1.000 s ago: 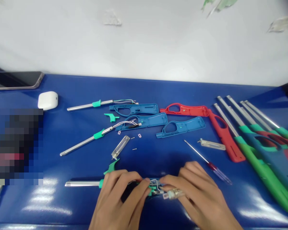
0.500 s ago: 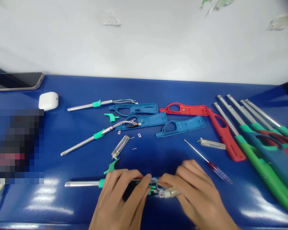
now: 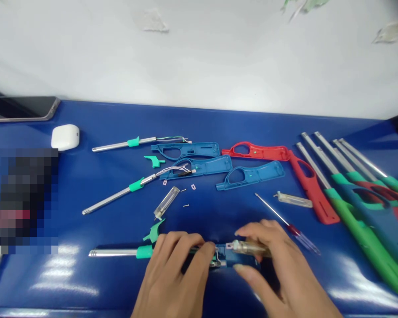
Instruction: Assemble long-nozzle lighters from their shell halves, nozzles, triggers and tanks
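Note:
My left hand (image 3: 177, 269) is closed over a utility lighter lying lengthwise before me, pressing on its inner parts. The lighter's metal tube (image 3: 114, 253) and green collar (image 3: 144, 252) stick out to the left. On the right its open blue handle half (image 3: 230, 258) shows, with wires and a small metal part by my fingertips. My right hand (image 3: 272, 260) has a clear fuel tank (image 3: 247, 247) among its fingers, above the handle half; thumb and index finger stand apart. A green trigger (image 3: 154, 230) lies just beyond my left hand.
Beyond my hands lie blue handle halves (image 3: 255, 175), red handle halves (image 3: 265, 152), tubes with wires (image 3: 114, 198), another fuel tank (image 3: 167, 202) and small screws (image 3: 186, 205). A screwdriver (image 3: 303, 238) and several assembled lighters (image 3: 368, 234) are at right. A phone (image 3: 23, 108) and white case (image 3: 65, 137) lie left.
My right hand has drawn back to the right with the fuel tank, and its thumb has spread away. More of the blue handle half shows. My left hand stays on the lighter.

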### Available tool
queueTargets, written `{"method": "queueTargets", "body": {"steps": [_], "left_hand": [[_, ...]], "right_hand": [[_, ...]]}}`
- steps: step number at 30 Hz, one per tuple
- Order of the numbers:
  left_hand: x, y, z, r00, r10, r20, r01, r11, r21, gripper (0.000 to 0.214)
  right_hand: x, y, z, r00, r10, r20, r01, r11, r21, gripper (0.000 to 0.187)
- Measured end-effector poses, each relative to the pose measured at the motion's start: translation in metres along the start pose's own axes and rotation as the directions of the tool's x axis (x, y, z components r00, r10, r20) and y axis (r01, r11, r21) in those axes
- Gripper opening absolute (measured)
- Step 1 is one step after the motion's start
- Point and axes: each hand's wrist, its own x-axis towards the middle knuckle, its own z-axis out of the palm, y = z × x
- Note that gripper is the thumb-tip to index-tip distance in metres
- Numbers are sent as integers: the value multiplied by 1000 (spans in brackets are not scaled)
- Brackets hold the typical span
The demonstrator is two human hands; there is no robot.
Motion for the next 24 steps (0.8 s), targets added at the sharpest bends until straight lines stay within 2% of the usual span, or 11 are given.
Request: {"method": "queueTargets", "body": {"steps": [4, 12, 24], "left_hand": [[5, 4, 1, 997, 3, -82, -4, 1000, -19, 36], [3, 5, 4, 994, 10, -109, -14, 999, -38, 38], [6, 5, 1, 994, 14, -111, -15, 1000, -17, 33]], "right_hand": [[1, -1, -1, 999, -6, 53, -1, 991, 131, 5], [5, -4, 5, 998, -58, 30, 52, 982, 182, 10], [5, -3, 7, 998, -51, 35, 44, 983, 177, 11]]}}
